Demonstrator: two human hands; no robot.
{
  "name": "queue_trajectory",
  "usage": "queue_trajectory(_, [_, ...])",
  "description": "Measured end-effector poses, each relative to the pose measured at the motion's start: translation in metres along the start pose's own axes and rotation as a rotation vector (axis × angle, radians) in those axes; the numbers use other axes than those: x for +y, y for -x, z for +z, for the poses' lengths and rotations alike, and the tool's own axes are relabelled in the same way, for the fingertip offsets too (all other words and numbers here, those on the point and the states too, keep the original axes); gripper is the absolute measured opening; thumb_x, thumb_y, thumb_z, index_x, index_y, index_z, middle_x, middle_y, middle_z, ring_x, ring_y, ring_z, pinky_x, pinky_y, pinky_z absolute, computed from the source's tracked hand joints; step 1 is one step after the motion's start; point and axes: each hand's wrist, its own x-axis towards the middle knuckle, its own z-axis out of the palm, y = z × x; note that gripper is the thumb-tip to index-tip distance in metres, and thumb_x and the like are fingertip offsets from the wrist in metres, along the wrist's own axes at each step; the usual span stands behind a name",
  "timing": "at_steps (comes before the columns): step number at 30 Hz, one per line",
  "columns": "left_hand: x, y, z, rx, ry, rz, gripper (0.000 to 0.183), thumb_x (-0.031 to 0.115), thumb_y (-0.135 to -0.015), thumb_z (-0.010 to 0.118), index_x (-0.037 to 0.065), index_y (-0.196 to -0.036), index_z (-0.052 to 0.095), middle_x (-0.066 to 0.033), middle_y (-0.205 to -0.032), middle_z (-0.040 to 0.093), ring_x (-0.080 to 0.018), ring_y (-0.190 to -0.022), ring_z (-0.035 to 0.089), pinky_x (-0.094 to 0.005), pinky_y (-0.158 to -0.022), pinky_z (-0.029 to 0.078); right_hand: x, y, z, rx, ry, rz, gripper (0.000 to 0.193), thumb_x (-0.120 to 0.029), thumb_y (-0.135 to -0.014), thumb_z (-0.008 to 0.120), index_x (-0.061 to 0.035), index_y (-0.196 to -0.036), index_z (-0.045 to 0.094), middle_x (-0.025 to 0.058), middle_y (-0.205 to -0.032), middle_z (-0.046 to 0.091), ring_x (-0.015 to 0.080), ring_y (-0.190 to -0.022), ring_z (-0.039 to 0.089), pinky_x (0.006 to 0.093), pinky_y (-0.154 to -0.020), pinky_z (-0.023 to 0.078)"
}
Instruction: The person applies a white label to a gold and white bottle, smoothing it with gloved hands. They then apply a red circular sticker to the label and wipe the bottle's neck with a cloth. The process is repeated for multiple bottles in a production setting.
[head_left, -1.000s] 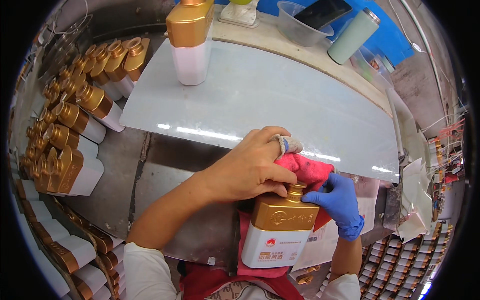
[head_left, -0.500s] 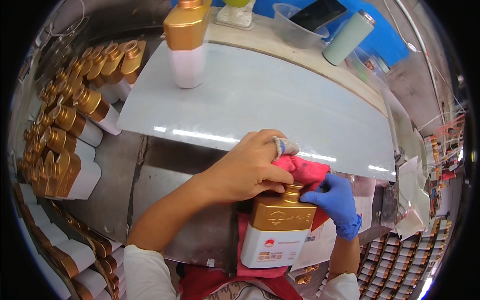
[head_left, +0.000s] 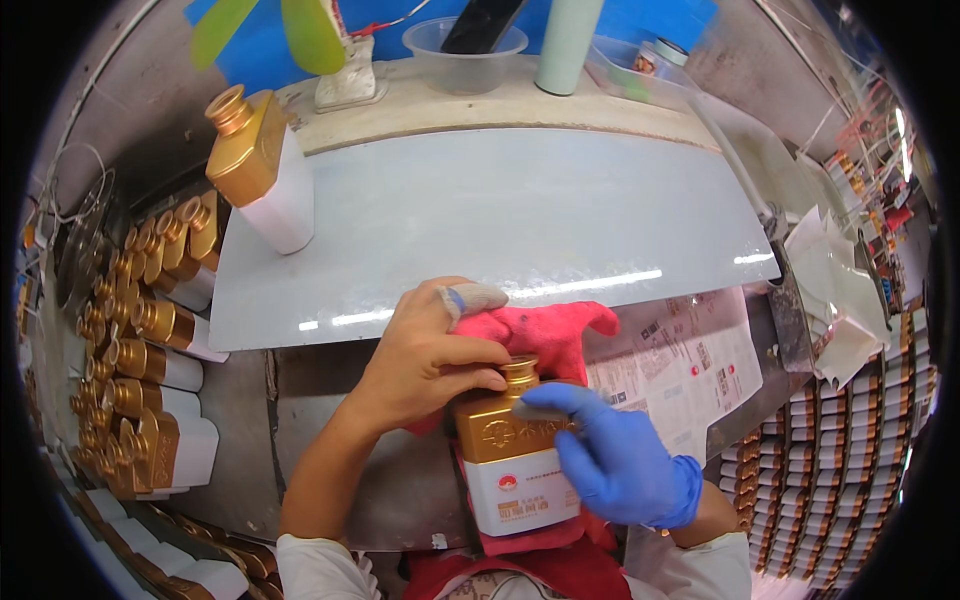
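Note:
A bottle (head_left: 520, 490) with a gold shoulder and neck and a white body tilts in front of me, its printed front turned up. My left hand (head_left: 425, 350), bare but for a knitted sleeve on one finger, grips it beside the neck. Behind the neck bunches a pinkish-red cloth (head_left: 545, 335), partly under my left fingers. More reddish cloth lies beneath the bottle's base. My right hand (head_left: 625, 460), in a blue glove, lays its outstretched index finger on the gold shoulder; the other fingers are bent and apart from it, holding nothing that I can see.
Another gold-and-white bottle (head_left: 275, 190) stands on the grey board (head_left: 500, 220), at its left end. Many more bottles (head_left: 160, 360) crowd the left side, and rows (head_left: 830, 450) fill the right. Behind the board are a plastic bowl (head_left: 465, 70), a pale green flask (head_left: 568, 45) and a small fan (head_left: 345, 75).
The view has shifted. My right hand has moved from beside the bottle's neck onto the front of its gold shoulder. My left hand stays by the neck.

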Motion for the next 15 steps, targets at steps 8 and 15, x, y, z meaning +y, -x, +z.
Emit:
queue_trajectory(8, [0.001,-0.002,-0.001,-0.018,-0.019,0.007,0.022,0.028,-0.067,0.079,0.016,-0.085,0.073,-0.0071,-0.119,0.062,-0.0316,-0.116,0.049,-0.0425,-0.098,0.037,0.016,0.001,0.005,0.149,0.266,-0.055,0.049,-0.005,-0.086,0.052,-0.0108,-0.135,0.046,0.0192,-0.076,0.061,0.0367,-0.061,0.063,0.0435,-0.055,0.051])
queue_trajectory(15, [0.004,-0.003,-0.005,-0.054,0.017,-0.019,0.022,0.027,-0.068,0.079,0.016,-0.087,0.073,-0.0084,-0.119,0.062,-0.0315,-0.116,0.05,-0.0425,-0.098,0.037,0.005,-0.007,-0.008,0.049,0.08,0.113,0.046,-0.005,-0.09,0.045,-0.0053,-0.135,0.042,0.0207,-0.113,0.064,0.0389,-0.093,0.065,0.0419,-0.081,0.053])
